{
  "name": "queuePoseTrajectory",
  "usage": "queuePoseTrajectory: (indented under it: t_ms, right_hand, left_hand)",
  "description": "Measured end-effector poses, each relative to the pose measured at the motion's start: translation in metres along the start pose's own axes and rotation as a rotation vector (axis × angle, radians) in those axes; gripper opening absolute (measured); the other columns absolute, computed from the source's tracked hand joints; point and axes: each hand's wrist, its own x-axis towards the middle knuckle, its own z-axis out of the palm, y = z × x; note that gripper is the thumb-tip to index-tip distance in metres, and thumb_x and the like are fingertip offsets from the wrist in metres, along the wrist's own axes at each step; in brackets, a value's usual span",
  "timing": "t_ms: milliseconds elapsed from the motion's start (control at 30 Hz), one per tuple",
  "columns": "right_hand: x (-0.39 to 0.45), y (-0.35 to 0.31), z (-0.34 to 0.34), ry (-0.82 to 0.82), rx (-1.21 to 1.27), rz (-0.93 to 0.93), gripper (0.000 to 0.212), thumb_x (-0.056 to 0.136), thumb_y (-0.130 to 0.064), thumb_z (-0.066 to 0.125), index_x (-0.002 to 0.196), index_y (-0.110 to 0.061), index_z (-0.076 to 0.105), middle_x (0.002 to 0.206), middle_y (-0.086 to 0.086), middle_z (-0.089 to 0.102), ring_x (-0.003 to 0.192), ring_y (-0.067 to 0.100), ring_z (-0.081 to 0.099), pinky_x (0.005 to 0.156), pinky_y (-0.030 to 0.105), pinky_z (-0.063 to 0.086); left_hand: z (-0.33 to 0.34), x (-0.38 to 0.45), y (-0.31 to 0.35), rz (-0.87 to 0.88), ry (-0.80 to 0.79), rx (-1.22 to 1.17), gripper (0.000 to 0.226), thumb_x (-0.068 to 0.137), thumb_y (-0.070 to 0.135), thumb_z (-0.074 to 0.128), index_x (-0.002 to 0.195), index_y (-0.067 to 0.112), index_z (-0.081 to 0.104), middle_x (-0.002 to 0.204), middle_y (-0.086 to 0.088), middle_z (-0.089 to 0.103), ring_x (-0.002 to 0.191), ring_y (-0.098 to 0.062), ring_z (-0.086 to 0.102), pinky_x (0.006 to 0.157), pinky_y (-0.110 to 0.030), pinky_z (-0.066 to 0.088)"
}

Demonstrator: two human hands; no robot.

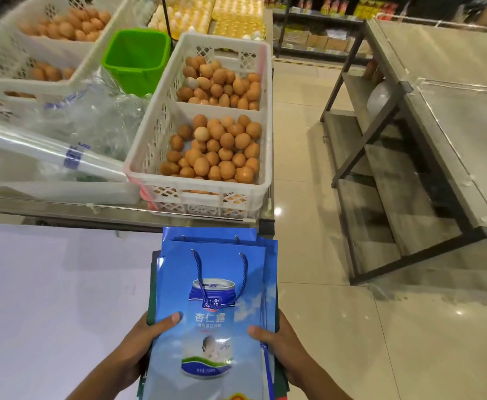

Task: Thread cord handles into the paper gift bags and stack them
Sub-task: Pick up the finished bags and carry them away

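Both hands hold a pile of flat blue paper gift bags (207,327) in front of the body, above the floor and just short of the metal counter's edge (121,210). The left hand (147,339) grips the pile's left edge, thumb laid on the top bag's face and fingers curled beneath. The right hand (276,339) grips the right edge the same way.

The top bag carries a blue cord handle (222,280), both ends passed through the holes near its upper rim, the loop lying flat over the printed can. The bag behind it also shows cord at two holes (only short stubs are visible). The lower bags' handles are hidden, so I cannot tell whether they are threaded.

Judgement: threading looks done on the visible bags, and they are already gathered, edges roughly aligned. What appears left is setting the pile down. A white crate of eggs (207,194) sits on the counter beyond.
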Motion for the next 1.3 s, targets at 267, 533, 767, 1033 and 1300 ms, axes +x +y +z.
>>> queuePoseTrajectory:
  t_ms: [267, 533, 767, 1033, 1300]
  right_hand:
    - [-0.015, -0.011, -0.004, 0.075, -0.085, -0.112, 0.078, 0.07, -0.034, 0.096, 0.137, -0.026, 0.057, 0.12, -0.005, 0.076, 0.108, 0.017, 0.074, 0.092, 0.037, 0.061]
    - [-0.04, -0.028, -0.065, 0.113, -0.142, -0.288, 0.096, 0.055, -0.056, 0.094, 0.138, -0.025, 0.057, 0.123, -0.005, 0.075, 0.112, 0.017, 0.072, 0.1, 0.045, 0.057]
    - [-0.044, -0.05, -0.181, 0.242, -0.306, -0.446, 0.092, 0.072, -0.077, 0.074, 0.149, -0.033, 0.048, 0.141, -0.015, 0.062, 0.134, 0.011, 0.056, 0.118, 0.047, 0.041]
    - [-0.058, -0.103, -0.332, 0.319, -0.139, -0.416, 0.035, 0.092, -0.034, 0.074, 0.125, -0.037, 0.061, 0.116, -0.012, 0.073, 0.102, -0.002, 0.069, 0.081, 0.018, 0.055]
    - [-0.017, -0.157, -0.41, 0.442, -0.1, -0.423, 0.055, 0.086, -0.051, 0.07, 0.137, -0.036, 0.058, 0.12, -0.018, 0.072, 0.112, 0.003, 0.068, 0.088, 0.023, 0.057]
  left_hand:
    - [0.014, -0.011, -0.01, 0.141, 0.079, -0.067, 0.058, 0.081, 0.029, 0.086, 0.132, 0.016, 0.061, 0.116, -0.015, 0.077, 0.103, -0.04, 0.075, 0.089, -0.052, 0.059]
    - [0.081, -0.039, -0.02, 0.27, 0.312, 0.082, 0.061, 0.066, 0.039, 0.095, 0.118, 0.024, 0.068, 0.102, 0.002, 0.081, 0.09, -0.022, 0.079, 0.083, -0.044, 0.06]
    - [0.212, -0.032, -0.021, 0.408, 0.383, 0.109, 0.042, 0.084, 0.015, 0.083, 0.121, 0.022, 0.063, 0.103, 0.004, 0.08, 0.089, -0.016, 0.078, 0.067, -0.026, 0.061]
    - [0.376, 0.014, -0.004, 0.582, 0.369, 0.296, 0.051, 0.084, 0.042, 0.083, 0.125, 0.045, 0.053, 0.112, 0.018, 0.074, 0.097, -0.002, 0.074, 0.074, -0.021, 0.06]
    - [0.466, 0.091, 0.06, 0.606, 0.319, 0.404, 0.056, 0.085, 0.05, 0.078, 0.132, 0.041, 0.049, 0.112, 0.026, 0.066, 0.095, 0.005, 0.067, 0.076, -0.023, 0.052]
